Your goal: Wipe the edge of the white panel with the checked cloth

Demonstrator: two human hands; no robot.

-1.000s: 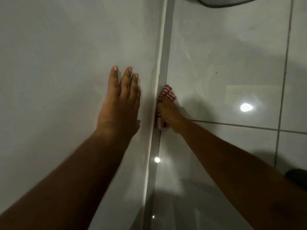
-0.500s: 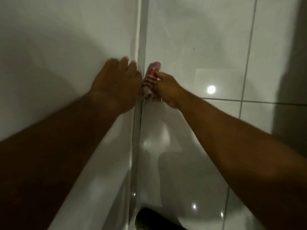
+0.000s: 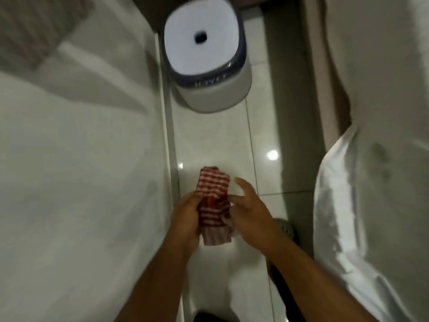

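— Where is the checked cloth (image 3: pixel 214 205) right now?

— Off the white panel (image 3: pixel 81 182). It is bunched up between the two hands, over the tiled floor (image 3: pixel 267 177), just to the right of the panel's edge (image 3: pixel 168 145).

— Which hand has it?

— Both. The left hand (image 3: pixel 186 217) is curled round the cloth's left side, with the grip pressed into the fabric near the middle. The right hand (image 3: pixel 251 216) pinches the cloth's right side low down with the thumb, while its upper fingers (image 3: pixel 243 183) are spread and stick out past the cloth without touching it.

— How does the cloth sit relative to those grips?

— The red and white folds rise above both grips toward the stool (image 3: pixel 206 54), and a paler striped end hangs out below the hands.

— And the stool?

— White top with a dark hole in the middle, standing on the floor well beyond the cloth, close beside the panel's edge.

— Anything else near the cloth?

— A round floor drain (image 3: pixel 286 228) just right of the right wrist, and a white draped fabric (image 3: pixel 348 205) further right. The picture is blurred, so finer detail cannot be told.
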